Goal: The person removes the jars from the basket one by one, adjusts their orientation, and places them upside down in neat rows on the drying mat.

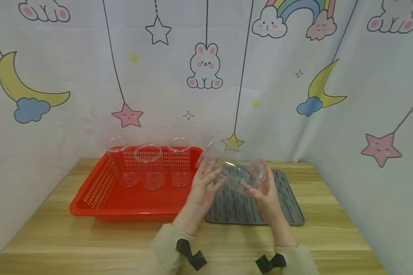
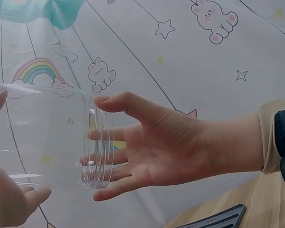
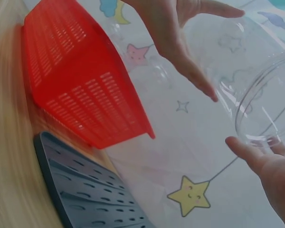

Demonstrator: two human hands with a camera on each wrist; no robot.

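Observation:
A clear plastic jar is held tilted above the grey mat, its ridged rim end towards the right. My left hand holds the jar's body from the left, fingers spread along its side. At the other end my right hand grips the rim, thumb on one side and fingers on the other, as the left wrist view shows. In the right wrist view, the jar's round rim lies close to my right hand's thumb. Parts of my fingers show through the see-through wall.
A red plastic basket stands on the wooden table at the left, with three clear jars upright in it. Right of it lies a grey ridged drying mat. A white patterned curtain closes off the back and sides.

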